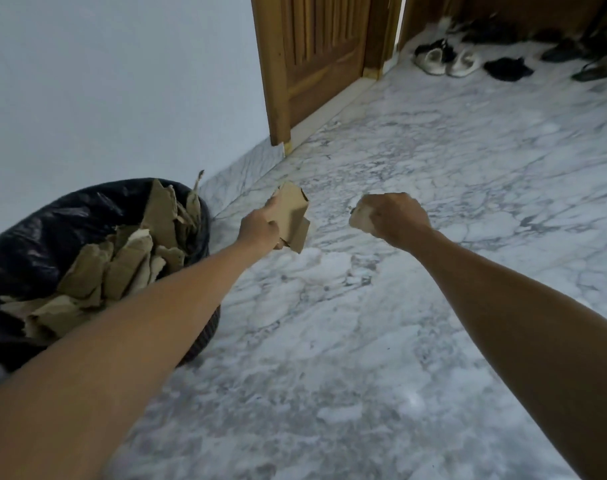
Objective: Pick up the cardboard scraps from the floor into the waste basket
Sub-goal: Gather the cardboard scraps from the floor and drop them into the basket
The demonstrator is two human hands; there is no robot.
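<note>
The waste basket (pixel 25 237), lined with a black bag, stands at the left against the wall and holds several brown cardboard scraps (pixel 122 268). My left hand (pixel 258 228) is closed on a brown cardboard scrap (pixel 293 216), held above the floor just right of the basket. My right hand (pixel 395 218) is a fist over the floor with a small pale scrap (pixel 360 218) showing at its left side.
White and grey marble floor (pixel 364 341) spreads across the view. A wooden door (pixel 316 57) stands behind, with a pale wall (pixel 104 98) to its left. Several shoes (pixel 447 58) lie at the far right near the back wall.
</note>
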